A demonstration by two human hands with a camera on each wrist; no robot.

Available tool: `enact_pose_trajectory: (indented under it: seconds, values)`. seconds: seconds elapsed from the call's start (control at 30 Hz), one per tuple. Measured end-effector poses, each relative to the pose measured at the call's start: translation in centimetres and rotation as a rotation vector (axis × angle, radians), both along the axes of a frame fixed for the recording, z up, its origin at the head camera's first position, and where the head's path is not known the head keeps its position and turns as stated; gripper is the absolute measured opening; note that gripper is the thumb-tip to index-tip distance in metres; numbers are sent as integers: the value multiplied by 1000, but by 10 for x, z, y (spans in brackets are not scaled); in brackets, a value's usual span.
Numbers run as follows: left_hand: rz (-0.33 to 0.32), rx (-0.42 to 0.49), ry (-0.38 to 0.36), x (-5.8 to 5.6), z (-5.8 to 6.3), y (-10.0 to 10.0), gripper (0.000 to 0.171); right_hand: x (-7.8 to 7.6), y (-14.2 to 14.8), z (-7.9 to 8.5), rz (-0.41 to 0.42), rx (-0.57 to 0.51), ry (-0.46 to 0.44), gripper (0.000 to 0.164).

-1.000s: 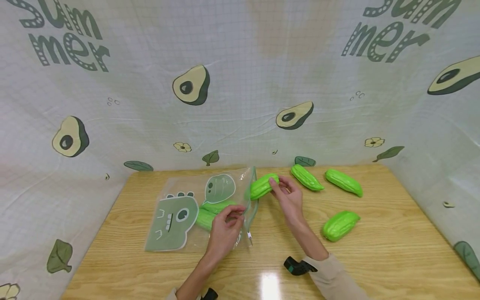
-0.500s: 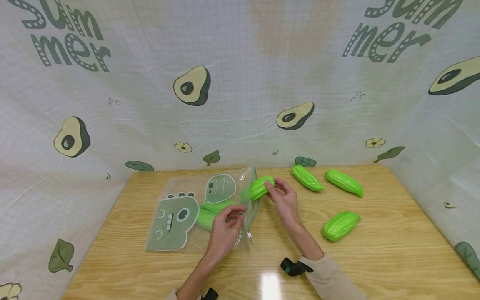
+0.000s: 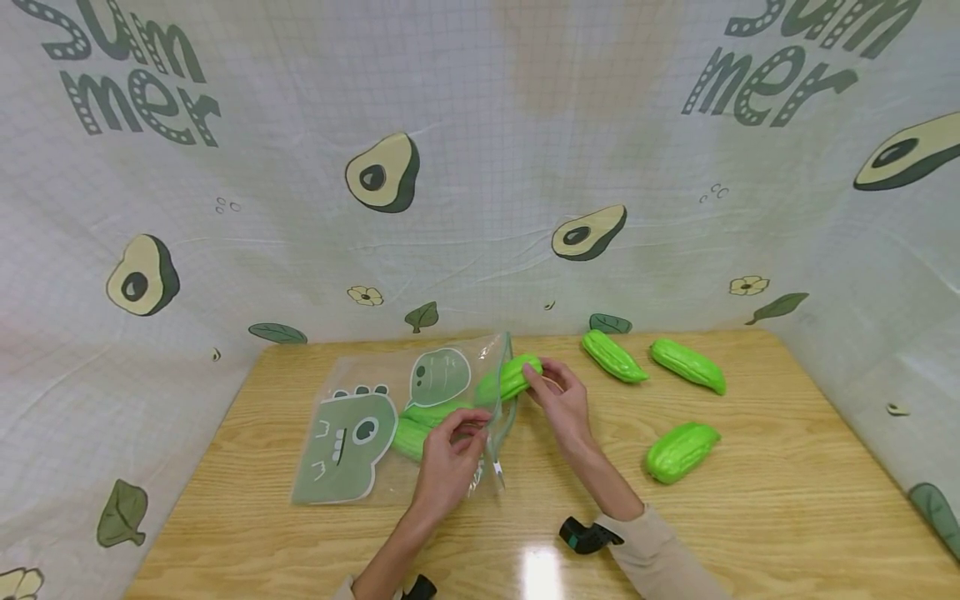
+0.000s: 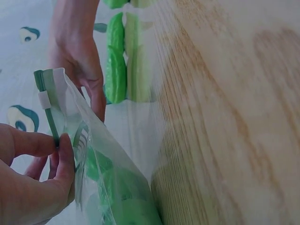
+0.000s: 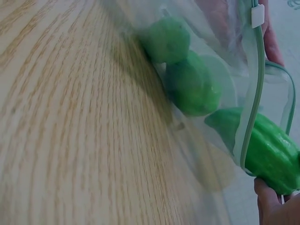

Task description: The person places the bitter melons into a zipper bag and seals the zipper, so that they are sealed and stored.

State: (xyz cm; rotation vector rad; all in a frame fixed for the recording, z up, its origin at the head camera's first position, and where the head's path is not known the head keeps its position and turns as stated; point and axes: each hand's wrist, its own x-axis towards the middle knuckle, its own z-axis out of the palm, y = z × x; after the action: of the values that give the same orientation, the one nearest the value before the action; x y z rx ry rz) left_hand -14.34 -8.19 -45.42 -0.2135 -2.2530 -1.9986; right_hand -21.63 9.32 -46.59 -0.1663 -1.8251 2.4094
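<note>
Holding one gourd (two bagged, three loose): the right hand.

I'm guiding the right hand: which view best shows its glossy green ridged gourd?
Right wrist: the gourd is largest, tip inside the clear plastic bag. Head: smaller, partly veiled. Left wrist: unidentifiable green shapes through plastic.

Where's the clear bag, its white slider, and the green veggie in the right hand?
Clear bag [image 3: 348, 462], head view: its printed green face.
White slider [image 5: 258, 15], right wrist view: its middle.
Green veggie [image 5: 271, 152], right wrist view: its ridged side.
</note>
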Motion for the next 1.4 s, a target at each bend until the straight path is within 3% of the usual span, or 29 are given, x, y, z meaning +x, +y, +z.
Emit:
enact_pose_trajectory:
  seconds: [0.23, 0.53, 1.4]
  values:
    - [-2, -4, 8, 0, 0, -1, 21, 2, 0, -1, 55, 53, 29, 41]
    - [-12, 1, 15, 0, 1, -2, 20, 3, -2, -1, 91, 217, 64, 41]
    - [-26, -26, 44, 1, 4, -4, 21, 7, 0, 3, 213, 403, 97, 41]
